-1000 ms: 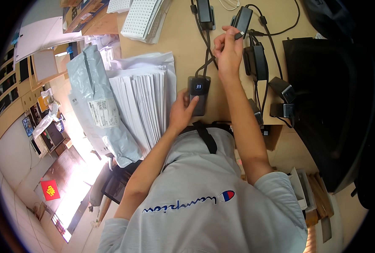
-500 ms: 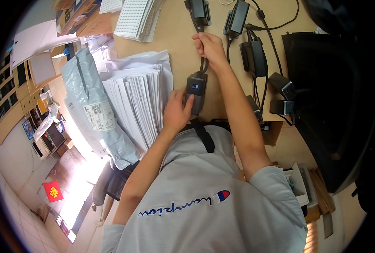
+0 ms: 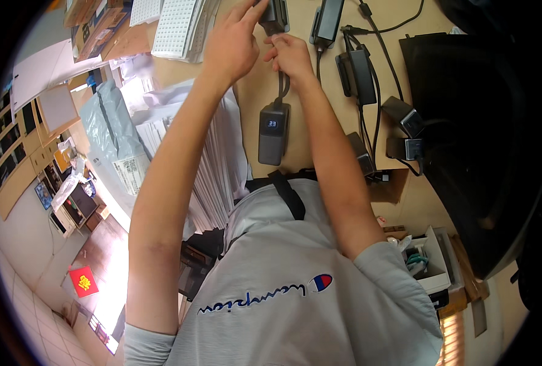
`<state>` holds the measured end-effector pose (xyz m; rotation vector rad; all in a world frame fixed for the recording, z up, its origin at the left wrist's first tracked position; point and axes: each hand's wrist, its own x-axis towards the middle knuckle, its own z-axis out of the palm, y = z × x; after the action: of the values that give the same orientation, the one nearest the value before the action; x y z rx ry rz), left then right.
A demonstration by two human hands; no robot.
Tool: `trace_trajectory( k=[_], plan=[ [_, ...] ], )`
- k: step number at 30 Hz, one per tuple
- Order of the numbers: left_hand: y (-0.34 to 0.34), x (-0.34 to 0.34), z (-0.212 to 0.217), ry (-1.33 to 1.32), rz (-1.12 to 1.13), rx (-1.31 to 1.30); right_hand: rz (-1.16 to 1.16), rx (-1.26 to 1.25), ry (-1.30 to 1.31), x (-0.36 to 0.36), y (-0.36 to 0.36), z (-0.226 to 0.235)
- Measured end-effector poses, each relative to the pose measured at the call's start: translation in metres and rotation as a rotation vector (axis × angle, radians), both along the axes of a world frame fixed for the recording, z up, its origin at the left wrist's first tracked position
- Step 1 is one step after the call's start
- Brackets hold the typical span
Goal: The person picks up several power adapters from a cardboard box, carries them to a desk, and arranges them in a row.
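A black charger (image 3: 276, 17) sits at the table's (image 3: 301, 137) far side; the left hand (image 3: 233, 49), loosely open, has its fingertips at the charger's left side, while the right hand (image 3: 291, 58) curls its fingers by the near end, its grip unclear. Nearer lies a dark power bank (image 3: 274, 137), cables (image 3: 280, 85) at its far end.

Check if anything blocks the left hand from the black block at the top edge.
Nothing visible does: the left hand reaches the black block from its left side. The right hand is just below, by the cables, out of that path.
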<state>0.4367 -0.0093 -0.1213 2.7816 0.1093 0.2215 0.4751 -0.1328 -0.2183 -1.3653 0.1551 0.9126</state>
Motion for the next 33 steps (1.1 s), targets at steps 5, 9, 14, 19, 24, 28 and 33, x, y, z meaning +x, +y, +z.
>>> trace_trajectory(
  k=[5, 9, 14, 19, 24, 28, 33],
  plan=[
    [0.003, 0.000, -0.003, 0.237, -0.015, 0.091, -0.120, -0.063, 0.028, -0.010, 0.014, 0.006],
    [-0.001, 0.000, -0.003, 0.218, -0.018, 0.059, -0.273, -0.051, 0.085, -0.017, 0.025, 0.013],
    [-0.004, -0.002, 0.000, 0.308, 0.016, 0.081, -0.276, -0.073, 0.026, -0.012, 0.028, 0.013],
    [-0.013, -0.002, 0.006, 0.410, 0.048, 0.134, -0.133, -0.184, -0.076, -0.008, 0.022, 0.015],
    [0.002, -0.001, -0.001, 0.330, 0.039, 0.015, 0.023, -0.376, -0.389, -0.013, -0.009, 0.011],
    [-0.041, -0.058, -0.013, 0.101, 0.498, -0.688, -0.157, -0.328, -0.570, -0.075, -0.057, 0.039],
    [-0.100, -0.169, -0.057, 0.192, 0.643, -0.923, -0.024, -0.313, -0.830, -0.118, -0.069, 0.051]
  ],
)
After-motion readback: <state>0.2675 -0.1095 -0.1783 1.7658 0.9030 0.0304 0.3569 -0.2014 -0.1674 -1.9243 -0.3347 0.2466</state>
